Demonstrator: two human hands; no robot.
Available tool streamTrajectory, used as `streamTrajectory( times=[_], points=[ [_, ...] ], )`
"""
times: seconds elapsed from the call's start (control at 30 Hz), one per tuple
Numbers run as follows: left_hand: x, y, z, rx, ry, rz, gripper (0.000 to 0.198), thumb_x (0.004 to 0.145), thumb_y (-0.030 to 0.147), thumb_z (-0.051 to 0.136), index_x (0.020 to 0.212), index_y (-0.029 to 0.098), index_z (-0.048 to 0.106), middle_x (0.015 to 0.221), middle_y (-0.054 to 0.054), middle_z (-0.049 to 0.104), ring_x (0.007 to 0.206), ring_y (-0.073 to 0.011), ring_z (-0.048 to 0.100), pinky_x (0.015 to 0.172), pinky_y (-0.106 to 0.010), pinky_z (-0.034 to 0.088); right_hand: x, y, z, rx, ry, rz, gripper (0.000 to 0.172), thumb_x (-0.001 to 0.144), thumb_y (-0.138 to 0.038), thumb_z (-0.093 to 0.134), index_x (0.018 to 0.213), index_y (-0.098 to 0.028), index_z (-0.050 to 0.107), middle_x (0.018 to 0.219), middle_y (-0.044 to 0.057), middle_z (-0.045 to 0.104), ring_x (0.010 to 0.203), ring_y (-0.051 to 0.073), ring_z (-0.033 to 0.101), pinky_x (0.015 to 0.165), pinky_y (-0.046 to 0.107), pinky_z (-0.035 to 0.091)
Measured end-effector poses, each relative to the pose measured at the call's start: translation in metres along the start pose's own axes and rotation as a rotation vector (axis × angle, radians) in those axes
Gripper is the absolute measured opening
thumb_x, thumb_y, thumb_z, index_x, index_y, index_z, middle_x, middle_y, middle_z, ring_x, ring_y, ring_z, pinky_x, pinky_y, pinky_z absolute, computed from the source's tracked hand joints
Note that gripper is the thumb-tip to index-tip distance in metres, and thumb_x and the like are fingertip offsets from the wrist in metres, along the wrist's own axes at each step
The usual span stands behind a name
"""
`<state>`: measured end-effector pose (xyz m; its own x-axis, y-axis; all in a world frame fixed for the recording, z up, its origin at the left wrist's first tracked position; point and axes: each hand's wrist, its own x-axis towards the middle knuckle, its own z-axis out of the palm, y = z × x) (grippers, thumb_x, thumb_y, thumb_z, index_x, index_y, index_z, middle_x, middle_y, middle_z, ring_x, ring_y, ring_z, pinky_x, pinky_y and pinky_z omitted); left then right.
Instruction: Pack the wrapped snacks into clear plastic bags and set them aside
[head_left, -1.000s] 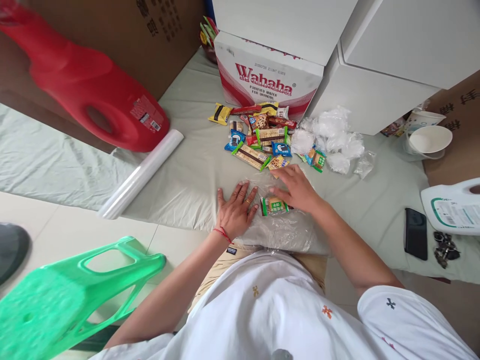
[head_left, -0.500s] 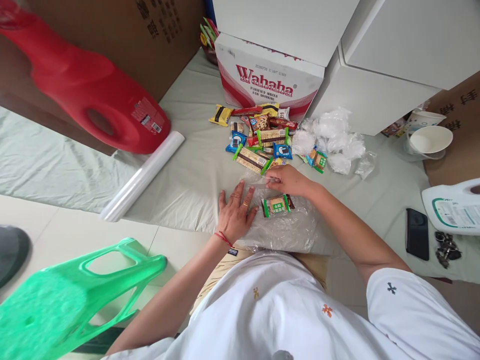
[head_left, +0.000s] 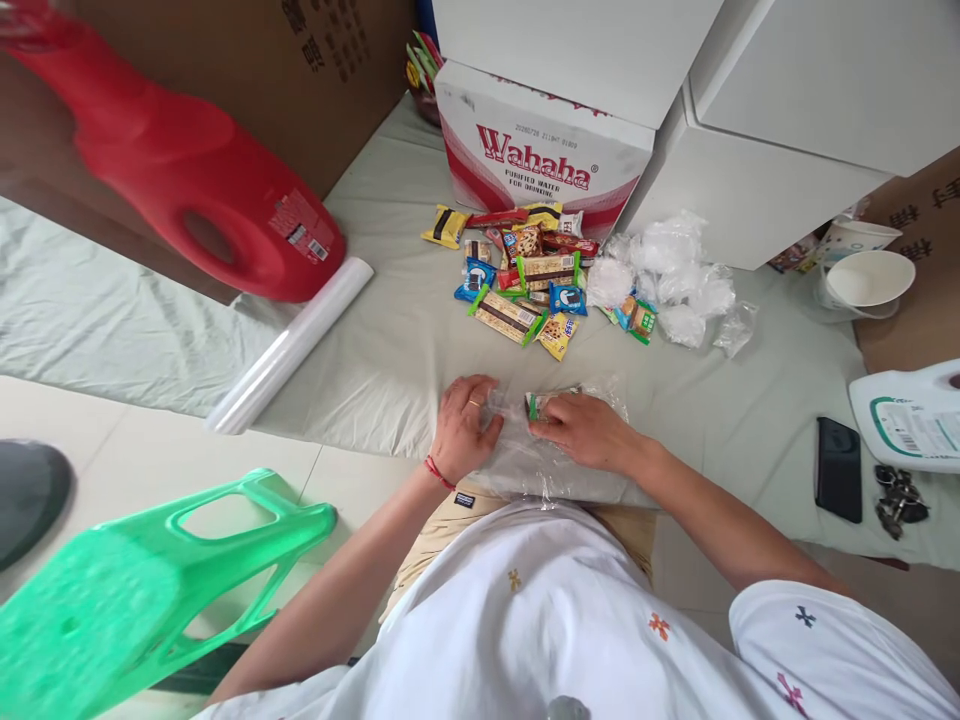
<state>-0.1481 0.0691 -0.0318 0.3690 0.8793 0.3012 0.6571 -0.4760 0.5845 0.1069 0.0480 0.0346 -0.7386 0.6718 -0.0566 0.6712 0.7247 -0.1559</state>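
Note:
A sheet of clear plastic film (head_left: pixel 517 462) lies crumpled on the cloth in front of my body. My left hand (head_left: pixel 463 425) is at its left side, fingers curled and closed on the film's edge. My right hand (head_left: pixel 586 430) is closed on the film too, fingers bent down over a small snack packet (head_left: pixel 534 404) with green ends. Most of that packet is hidden under the hand. Beyond my hands is a pile of wrapped snacks, including a green-ended wafer bar (head_left: pixel 508 315) and a yellow cookie packet (head_left: pixel 556 335).
Several clear plastic bundles (head_left: pixel 675 270) lie right of the pile, before a Wahaha carton (head_left: pixel 536 165). At left are a red jug (head_left: pixel 217 190), a roll of film (head_left: pixel 289 345) and a green stool (head_left: pixel 150 580). A phone (head_left: pixel 838 470) and keys (head_left: pixel 900 500) lie at right.
My right hand has come toward my body with the film's far edge, over the snack packet. My left hand has gone from spread flat to curled. The yellow cookie packet is now uncovered.

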Motion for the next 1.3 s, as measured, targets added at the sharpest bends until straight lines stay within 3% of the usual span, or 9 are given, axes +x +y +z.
streamTrajectory(
  times=[0.2,0.33,0.5,0.63,0.7,0.87,1.0,1.2,1.3],
  points=[
    [0.005,-0.006,-0.014,-0.293,-0.068,0.004,0.047,0.09,0.03,0.064,0.135,0.018,0.06,0.11,-0.01,0.07,0.106,-0.0229,0.068,0.098,-0.041,0.055,-0.004,-0.006,0.008,0.017,-0.013,0.062,0.037,0.105,-0.019,0.05,0.135,-0.033,0.068,0.111,0.007,0.065,0.104,0.022,0.055,0.083,0.032,0.039],
    [0.004,-0.015,-0.027,-0.34,-0.134,-0.028,0.023,0.093,0.023,0.054,0.095,0.021,0.077,0.087,-0.004,0.068,0.077,-0.0145,0.067,0.072,-0.028,0.054,-0.003,-0.005,0.011,0.029,0.01,0.058,0.035,0.105,-0.02,0.051,0.13,-0.034,0.071,0.106,0.006,0.064,0.099,0.021,0.054,0.08,0.032,0.037],
    [-0.009,-0.035,-0.048,-0.132,0.14,-0.164,0.02,0.086,0.017,0.057,0.081,0.022,0.076,0.073,0.001,0.062,0.061,-0.0114,0.058,0.06,-0.026,0.05,-0.008,-0.009,0.025,0.043,0.071,0.09,0.035,0.106,-0.021,0.049,0.133,-0.033,0.069,0.109,0.006,0.065,0.104,0.022,0.053,0.083,0.034,0.039],
    [0.001,-0.009,-0.061,-0.047,0.31,-0.2,0.016,0.089,0.018,0.059,0.087,0.021,0.074,0.081,0.0,0.064,0.073,-0.0148,0.063,0.074,-0.031,0.057,-0.01,-0.019,0.032,0.059,0.119,0.145,0.037,0.105,-0.019,0.048,0.133,-0.032,0.068,0.113,0.008,0.065,0.109,0.024,0.053,0.088,0.038,0.041],
    [0.016,0.022,-0.062,-0.107,0.241,-0.089,0.017,0.094,0.02,0.058,0.098,0.02,0.074,0.096,-0.005,0.069,0.087,-0.0176,0.067,0.084,-0.033,0.058,-0.008,-0.024,0.031,0.062,0.131,0.175,0.037,0.105,-0.019,0.047,0.134,-0.031,0.067,0.113,0.009,0.065,0.11,0.026,0.054,0.09,0.041,0.043],
    [0.058,0.08,-0.036,-0.278,-0.173,0.228,0.027,0.101,0.028,0.051,0.108,0.021,0.076,0.113,-0.011,0.071,0.108,-0.021,0.067,0.095,-0.036,0.057,-0.003,-0.039,0.029,0.075,0.129,0.292,0.034,0.105,-0.018,0.046,0.13,-0.024,0.069,0.126,0.015,0.063,0.12,0.03,0.053,0.102,0.05,0.045],
    [0.066,0.072,-0.011,-0.345,-0.386,0.29,0.033,0.103,0.035,0.049,0.117,0.02,0.075,0.12,-0.012,0.07,0.107,-0.0203,0.07,0.095,-0.034,0.058,-0.01,-0.051,0.025,0.195,0.164,0.364,0.036,0.103,-0.019,0.048,0.134,-0.021,0.067,0.135,0.018,0.06,0.13,0.033,0.051,0.109,0.055,0.046],
    [0.048,0.047,-0.006,-0.35,-0.456,0.279,0.03,0.1,0.043,0.059,0.114,0.022,0.076,0.135,-0.014,0.065,0.123,-0.0247,0.064,0.106,-0.038,0.054,-0.056,-0.051,0.009,0.419,0.355,0.134,0.047,0.101,-0.017,0.048,0.147,-0.027,0.057,0.131,0.012,0.067,0.125,0.029,0.057,0.107,0.052,0.052],
    [0.039,0.043,-0.004,-0.283,-0.425,0.312,0.025,0.1,0.032,0.057,0.113,0.023,0.077,0.138,-0.013,0.064,0.114,-0.0234,0.066,0.101,-0.039,0.056,-0.077,-0.025,0.01,0.376,0.527,0.374,0.055,0.099,-0.013,0.045,0.151,-0.03,0.052,0.133,0.011,0.066,0.127,0.029,0.055,0.109,0.055,0.048]
  ],
)
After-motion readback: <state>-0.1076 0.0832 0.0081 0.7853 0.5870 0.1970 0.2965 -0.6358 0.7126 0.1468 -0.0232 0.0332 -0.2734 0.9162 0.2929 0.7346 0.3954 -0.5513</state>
